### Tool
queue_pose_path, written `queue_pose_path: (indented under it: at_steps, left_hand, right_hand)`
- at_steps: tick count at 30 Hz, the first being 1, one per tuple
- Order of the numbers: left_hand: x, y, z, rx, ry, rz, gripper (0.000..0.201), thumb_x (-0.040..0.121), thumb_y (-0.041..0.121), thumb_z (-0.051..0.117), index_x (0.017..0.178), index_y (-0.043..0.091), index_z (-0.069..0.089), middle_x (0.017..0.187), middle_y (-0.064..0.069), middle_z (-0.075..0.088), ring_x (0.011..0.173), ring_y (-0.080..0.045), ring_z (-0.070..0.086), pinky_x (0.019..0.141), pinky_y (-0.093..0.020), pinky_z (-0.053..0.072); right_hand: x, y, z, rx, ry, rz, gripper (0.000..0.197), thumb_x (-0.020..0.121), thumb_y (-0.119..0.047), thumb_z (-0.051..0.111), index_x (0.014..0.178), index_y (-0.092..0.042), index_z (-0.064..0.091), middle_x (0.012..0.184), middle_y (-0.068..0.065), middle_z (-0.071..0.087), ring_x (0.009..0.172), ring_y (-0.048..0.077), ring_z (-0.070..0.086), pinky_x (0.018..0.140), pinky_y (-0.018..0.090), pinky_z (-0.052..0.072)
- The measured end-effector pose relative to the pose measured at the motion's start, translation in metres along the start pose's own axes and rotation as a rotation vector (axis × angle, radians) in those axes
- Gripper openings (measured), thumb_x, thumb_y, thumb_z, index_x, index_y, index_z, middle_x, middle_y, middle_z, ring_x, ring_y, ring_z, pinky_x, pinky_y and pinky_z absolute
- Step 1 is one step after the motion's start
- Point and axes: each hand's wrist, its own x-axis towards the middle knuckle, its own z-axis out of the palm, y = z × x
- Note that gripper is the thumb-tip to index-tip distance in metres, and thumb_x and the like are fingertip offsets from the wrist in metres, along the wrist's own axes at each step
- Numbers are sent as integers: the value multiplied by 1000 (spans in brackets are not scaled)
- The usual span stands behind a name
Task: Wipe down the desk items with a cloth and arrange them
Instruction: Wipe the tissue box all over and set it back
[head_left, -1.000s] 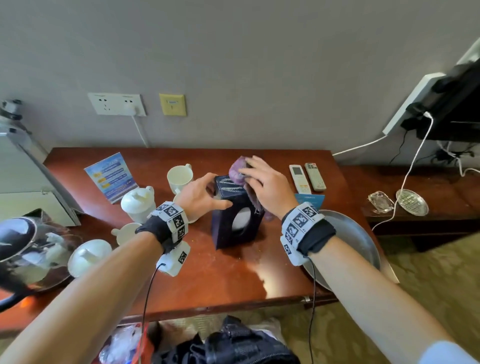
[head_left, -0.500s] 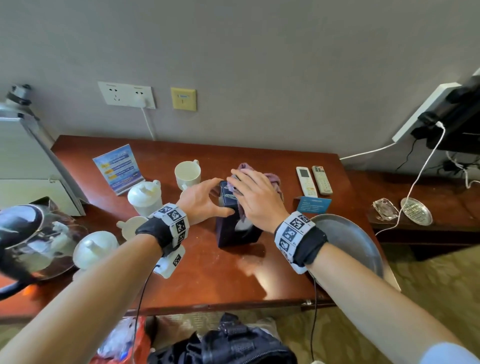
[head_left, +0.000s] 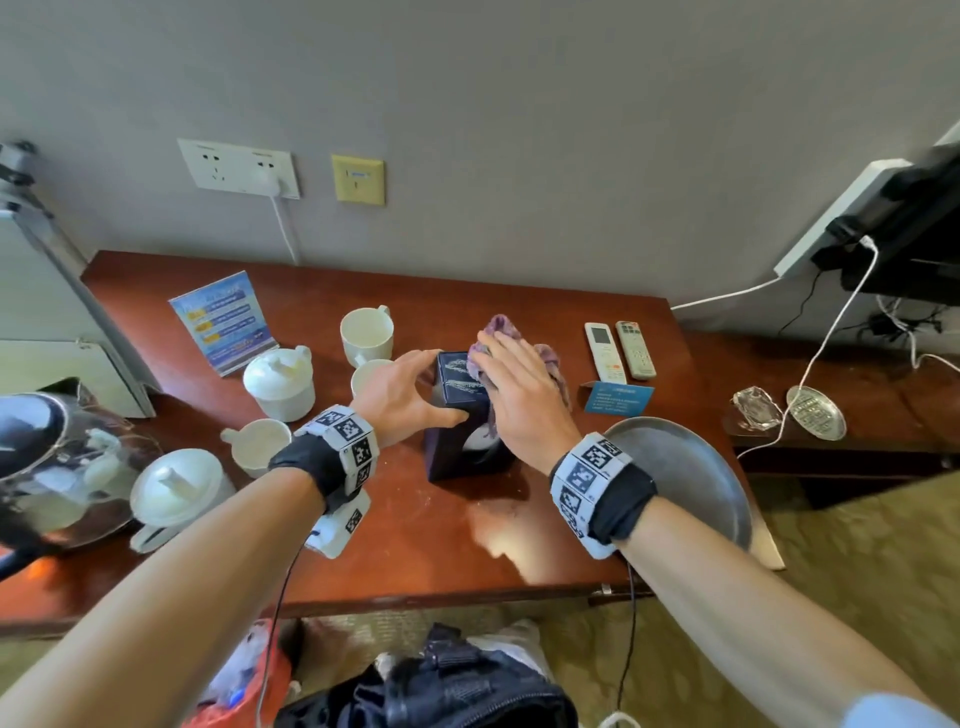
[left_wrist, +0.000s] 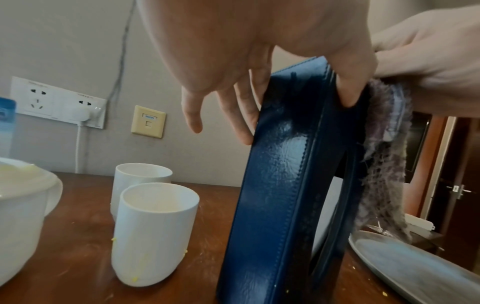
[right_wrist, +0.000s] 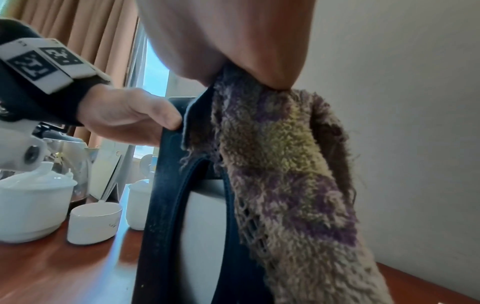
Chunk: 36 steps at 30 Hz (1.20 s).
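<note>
A dark blue tissue box (head_left: 451, 453) stands upright on end in the middle of the wooden desk (head_left: 415, 545). My left hand (head_left: 410, 395) grips its upper left side, thumb on the front face and fingers on the left face. My right hand (head_left: 519, 400) holds a purple cloth (head_left: 501, 326) against the box's top and right side. In the left wrist view my left hand (left_wrist: 233, 61) clasps the box (left_wrist: 280, 185), and the cloth (left_wrist: 384, 164) hangs behind it. In the right wrist view the cloth (right_wrist: 285, 164) drapes from my right hand (right_wrist: 228, 37) over the box (right_wrist: 166, 195).
Left of the box stand white mugs (head_left: 366, 330), two lidded cups (head_left: 280, 382) and a blue sign (head_left: 223, 319). A glass kettle (head_left: 52, 467) sits at far left. Two remotes (head_left: 618, 351), a blue card (head_left: 618, 397) and a metal tray (head_left: 691, 467) lie to the right.
My right hand swept the cloth down over the box's front face, then back up to its top and right side. The left hand kept its grip on the box.
</note>
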Motion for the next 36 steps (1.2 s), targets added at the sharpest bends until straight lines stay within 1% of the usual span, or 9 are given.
queue_pose_path:
  at_steps: [4,8,11,14,18,22,27,32,36]
  left_hand:
    - [0,-2,0,32,-13,12,94,54,74,65,134,25,57,111,10,66,101,-11,63,94,-40,52]
    - [3,5,4,50,19,15,84,61,69,73,131,26,58,111,9,64,101,-12,61,91,-33,49]
    - [4,4,5,8,20,6,68,73,45,84,132,22,58,111,5,63,101,-12,59,89,-30,47]
    - [0,0,2,10,3,5,78,66,55,80,133,20,59,111,4,64,101,-15,61,94,-40,50]
    - [-2,1,3,9,13,18,85,63,59,79,136,21,57,112,1,64,102,-16,61,94,-40,50]
    - [-2,0,5,7,23,21,76,72,41,86,138,19,55,115,-1,64,105,-17,60,96,-37,48]
    - [-2,-2,6,4,24,44,73,74,41,85,137,20,55,112,2,63,102,-12,60,93,-32,48]
    - [-1,0,8,37,44,55,70,75,43,84,135,23,57,109,2,63,100,-13,58,85,-25,40]
    - [1,0,7,9,32,53,68,74,43,84,134,23,58,108,2,63,100,-14,60,89,-30,46]
  right_hand:
    - [-10,22,-10,-28,-91,-76,46,92,1,54,138,-4,54,148,13,49,141,26,39,120,40,26]
    - [-11,42,-26,11,-14,191,53,89,12,46,140,-3,51,148,15,48,142,30,39,119,39,30]
    - [-7,15,-15,-13,-55,142,47,93,0,45,140,2,50,149,19,46,143,33,37,120,44,27]
    - [-1,-7,-5,40,-130,-2,47,100,-22,38,138,2,53,149,18,46,143,31,37,121,44,23]
    - [4,-2,-19,66,-211,27,58,98,-52,35,145,-21,50,161,3,29,153,15,10,123,37,11]
    - [6,6,-25,-6,-269,52,47,103,-50,33,148,-37,42,166,1,10,153,15,-6,120,34,-5]
    - [5,13,-21,-58,-230,68,45,105,-34,32,148,-30,45,161,-1,29,149,18,17,123,39,12]
    - [0,38,-30,42,-149,242,41,108,-20,35,147,-22,46,158,-1,36,147,18,25,116,17,9]
    - [0,17,-18,10,-44,148,40,105,-16,36,139,-11,56,150,8,48,143,26,35,122,38,21]
